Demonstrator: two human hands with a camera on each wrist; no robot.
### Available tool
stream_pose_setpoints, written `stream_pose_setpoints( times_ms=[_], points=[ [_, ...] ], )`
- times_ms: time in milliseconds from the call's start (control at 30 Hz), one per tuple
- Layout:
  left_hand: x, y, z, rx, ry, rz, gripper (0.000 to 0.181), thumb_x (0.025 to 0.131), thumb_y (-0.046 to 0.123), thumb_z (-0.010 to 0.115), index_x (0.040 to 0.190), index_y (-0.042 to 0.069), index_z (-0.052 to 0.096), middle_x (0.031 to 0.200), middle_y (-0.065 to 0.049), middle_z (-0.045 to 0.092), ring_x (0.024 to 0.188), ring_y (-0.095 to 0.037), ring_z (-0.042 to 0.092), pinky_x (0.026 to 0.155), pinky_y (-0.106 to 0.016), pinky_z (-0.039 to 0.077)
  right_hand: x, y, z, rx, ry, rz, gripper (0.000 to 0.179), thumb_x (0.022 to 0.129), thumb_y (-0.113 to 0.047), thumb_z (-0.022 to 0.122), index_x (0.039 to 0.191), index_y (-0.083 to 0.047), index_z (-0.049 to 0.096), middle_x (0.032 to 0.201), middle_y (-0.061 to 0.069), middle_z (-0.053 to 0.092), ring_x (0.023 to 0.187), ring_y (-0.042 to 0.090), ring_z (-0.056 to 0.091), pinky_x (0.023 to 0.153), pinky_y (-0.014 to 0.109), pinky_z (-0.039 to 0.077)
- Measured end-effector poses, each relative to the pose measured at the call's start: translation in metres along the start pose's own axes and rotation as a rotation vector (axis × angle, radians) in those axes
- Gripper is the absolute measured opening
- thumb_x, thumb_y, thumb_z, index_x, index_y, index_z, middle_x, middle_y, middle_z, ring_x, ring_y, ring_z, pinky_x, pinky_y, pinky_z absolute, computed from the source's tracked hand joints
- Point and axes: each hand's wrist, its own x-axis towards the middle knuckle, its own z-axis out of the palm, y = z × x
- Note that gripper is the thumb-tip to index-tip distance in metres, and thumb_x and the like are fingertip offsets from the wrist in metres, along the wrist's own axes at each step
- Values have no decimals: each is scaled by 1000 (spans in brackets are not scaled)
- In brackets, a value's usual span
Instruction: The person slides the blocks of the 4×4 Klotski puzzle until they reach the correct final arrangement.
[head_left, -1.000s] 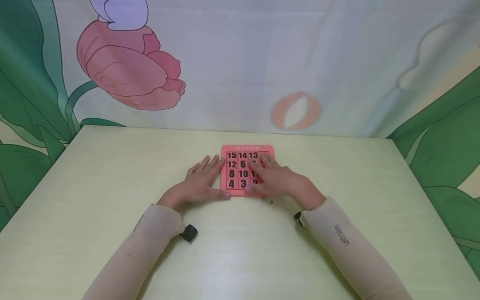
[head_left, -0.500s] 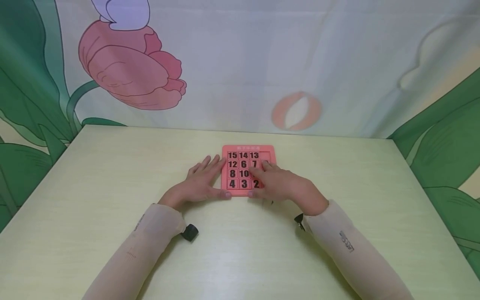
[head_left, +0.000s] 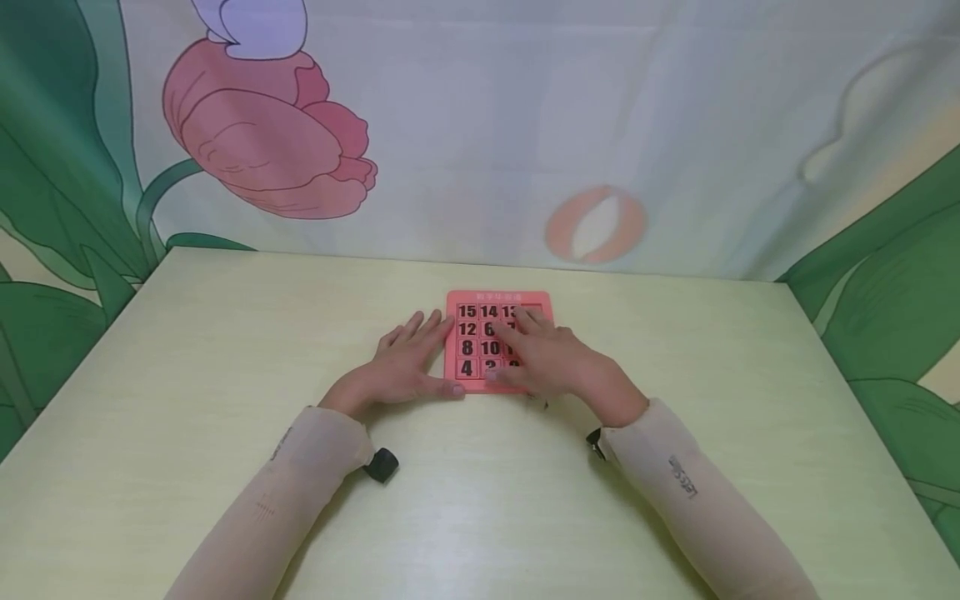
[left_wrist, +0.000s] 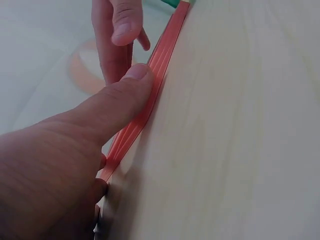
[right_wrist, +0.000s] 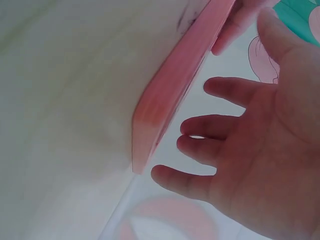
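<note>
Left hand (head_left: 401, 369): fingers spread against number puzzle (head_left: 490, 348) | right hand (head_left: 553, 358): fingers spread above, contact unclear

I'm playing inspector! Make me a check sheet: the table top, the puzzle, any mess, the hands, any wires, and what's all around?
Table: pale, with light wood grain.
Number puzzle: pink, lying flat on the table.
Mess: tiny dark marks by the puzzle's near edge; too small to name.
Left hand: fingers at the puzzle's left edge, thumb at its near left corner.
Right hand: fingers spread over the puzzle's right side, hiding some numbers.
Wires: nothing seen.
Around: a cloth behind, with a pink flower and green leaves.
</note>
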Motion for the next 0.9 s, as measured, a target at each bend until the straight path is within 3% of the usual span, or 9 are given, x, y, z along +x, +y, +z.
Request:
stream_pose_setpoints(
  times_ms=[267,467,700,900],
  points=[
    [0,1,0,33,-4,-2,111,85,67,69,164,19,8,170,-6,1,153,-28,-11,120,-53,-5,10,-4,-2,62,-10,-42,81,100,-55,55,162,-14,24,166,20,12,153,36,7,115,65,20],
    [0,3,-1,29,-5,3,111,85,67,68,164,18,8,169,-6,0,153,-29,-11,120,-53,-4,15,-4,-2,70,-28,-4,87,98,-58,55,164,-16,17,167,14,16,153,30,12,114,65,22],
    [-2,3,-1,28,-4,1,112,84,68,68,164,19,7,169,-6,-1,153,-27,-12,120,-52,-5,14,-2,-5,61,-10,4,86,97,-57,58,162,-13,23,165,12,24,151,30,20,113,65,25],
    [0,2,0,27,-4,0,112,84,68,68,164,20,6,169,-6,-2,153,-27,-12,120,-51,-6,12,2,-8,68,-24,60,81,99,-51,60,162,-15,25,164,12,28,150,31,23,113,62,28]
  ],
)
